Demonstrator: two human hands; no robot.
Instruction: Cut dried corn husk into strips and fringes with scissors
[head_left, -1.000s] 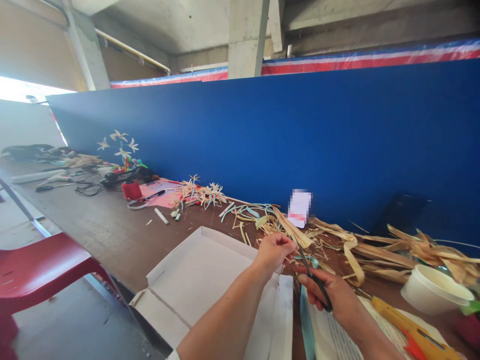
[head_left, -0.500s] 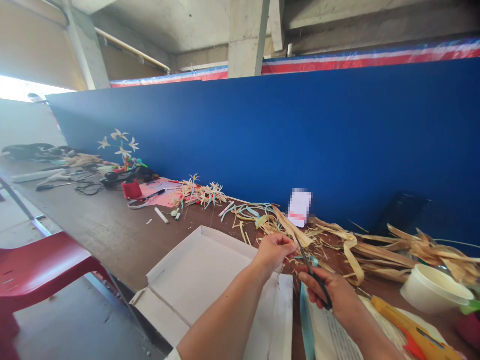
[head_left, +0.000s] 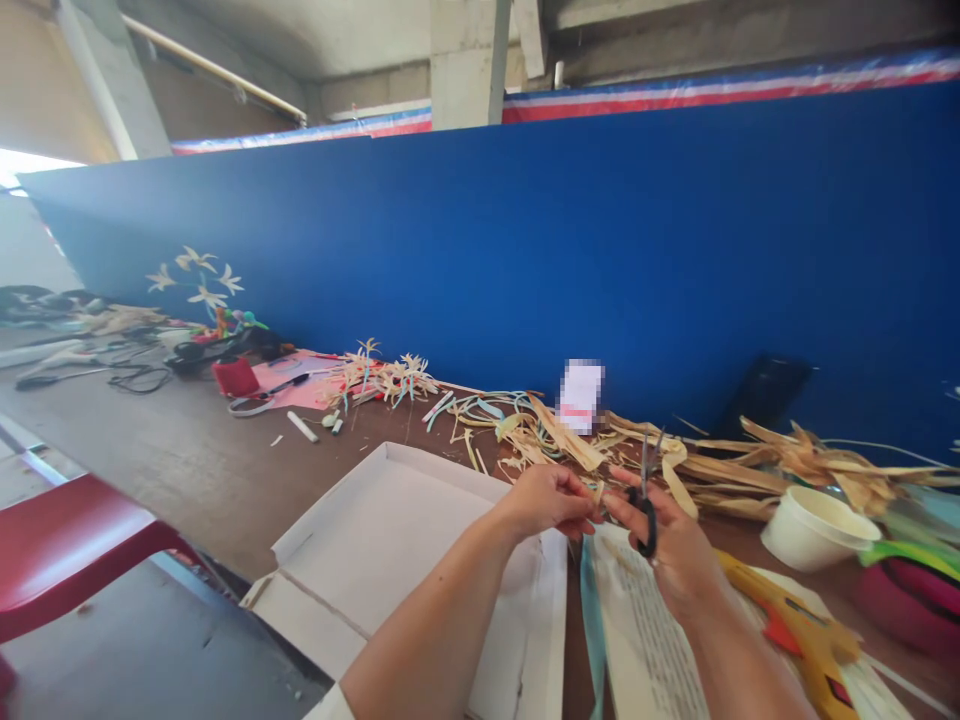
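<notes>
My left hand (head_left: 551, 500) is closed in a pinch on a small pale strip of dried husk (head_left: 598, 494), mostly hidden by the fingers. A pair of scissors (head_left: 646, 505) with black handles hangs on the fingers of my right hand (head_left: 679, 555), blades pointing up and slightly apart. The right fingertips reach toward the pinched piece; whether they touch it I cannot tell. Behind both hands lies a heap of dried husk strips (head_left: 562, 435). Below the left forearm is an open white cardboard box (head_left: 405, 530).
On the right are a yellow glue gun (head_left: 806, 640), a cream tub (head_left: 817, 530) and a printed sheet (head_left: 645, 620). Husk flowers (head_left: 390, 375) lie by the blue partition (head_left: 450, 240). A phone with a blurred screen (head_left: 581, 397) leans there. A red chair (head_left: 75, 555) stands left.
The scissors have swung from beside the left fingertips to upright, away from the pinched piece. My right fingers have stretched out toward the left hand. The view has shifted slightly right.
</notes>
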